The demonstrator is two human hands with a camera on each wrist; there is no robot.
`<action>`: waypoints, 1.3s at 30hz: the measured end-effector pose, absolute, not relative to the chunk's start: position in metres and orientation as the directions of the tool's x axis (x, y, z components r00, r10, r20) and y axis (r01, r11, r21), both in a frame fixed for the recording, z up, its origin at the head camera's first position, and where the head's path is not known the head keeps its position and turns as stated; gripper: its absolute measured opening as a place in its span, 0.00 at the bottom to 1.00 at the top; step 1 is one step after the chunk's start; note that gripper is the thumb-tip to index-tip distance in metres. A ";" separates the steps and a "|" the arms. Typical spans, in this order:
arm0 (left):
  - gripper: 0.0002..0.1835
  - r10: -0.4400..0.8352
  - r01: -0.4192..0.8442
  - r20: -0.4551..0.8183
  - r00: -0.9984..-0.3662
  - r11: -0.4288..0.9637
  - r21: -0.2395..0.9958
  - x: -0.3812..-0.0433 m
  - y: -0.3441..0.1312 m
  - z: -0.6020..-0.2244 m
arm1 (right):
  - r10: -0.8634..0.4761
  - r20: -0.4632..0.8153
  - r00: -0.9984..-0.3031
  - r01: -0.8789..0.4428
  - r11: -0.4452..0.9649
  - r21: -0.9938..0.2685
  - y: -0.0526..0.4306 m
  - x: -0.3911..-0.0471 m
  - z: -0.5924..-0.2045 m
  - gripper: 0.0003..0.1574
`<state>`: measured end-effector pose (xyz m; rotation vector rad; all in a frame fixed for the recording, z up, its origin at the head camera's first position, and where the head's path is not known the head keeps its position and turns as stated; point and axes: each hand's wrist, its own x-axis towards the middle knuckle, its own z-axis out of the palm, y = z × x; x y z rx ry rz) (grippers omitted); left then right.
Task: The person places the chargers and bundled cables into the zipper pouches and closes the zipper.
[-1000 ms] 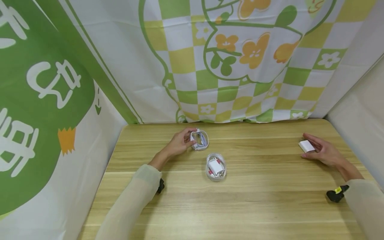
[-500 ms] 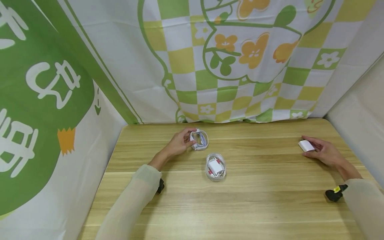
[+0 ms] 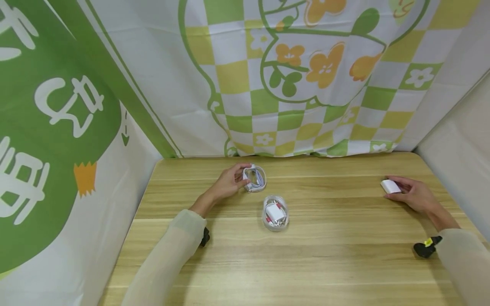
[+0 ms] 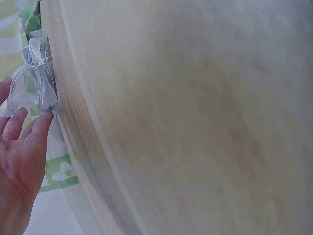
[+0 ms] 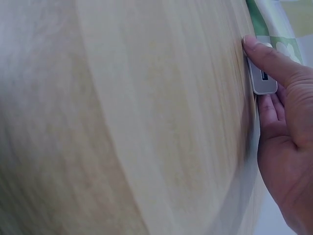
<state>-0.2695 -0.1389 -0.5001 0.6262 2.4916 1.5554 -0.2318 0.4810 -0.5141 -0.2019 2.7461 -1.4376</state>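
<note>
The curtain (image 3: 235, 78) hung at 12 o'clock beyond the table (image 3: 325, 263). From the table's middle, the right hand (image 3: 417, 196) lay between 2 and 3 o'clock, thumb and fingers parted just enough to grip the charger between them. The left hand (image 3: 228, 185) lay at 10 o'clock, thumb and fingers half curled, pinching the near edge of the coil. Close to the middle sat the tub (image 3: 276, 228), touched by neither hand, a block (image 3: 275, 213) among cables inside it. From the tub, the coil (image 3: 261, 180) lay at 11 o'clock and the charger (image 3: 390, 186) between 2 and 3, well apart from both.

The step in hand seemed to be handling two things at once, one per hand. The next move probably called for an even pinch if either was lifted, so the loops stayed gathered, or a clean parting of the fingers if it was left.

Both forearms were cut off, the left palm hid part of the coil, and its clear rim was hard to make out. The right fingers covered one end of the charger, though its port (image 5: 264, 76) showed in the right wrist view.
</note>
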 end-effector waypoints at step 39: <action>0.27 0.424 0.270 0.099 -0.900 0.367 0.890 -0.270 -0.138 -0.501 | -0.058 0.024 -0.998 -0.055 0.621 -0.782 0.460 -0.235 -0.495 0.46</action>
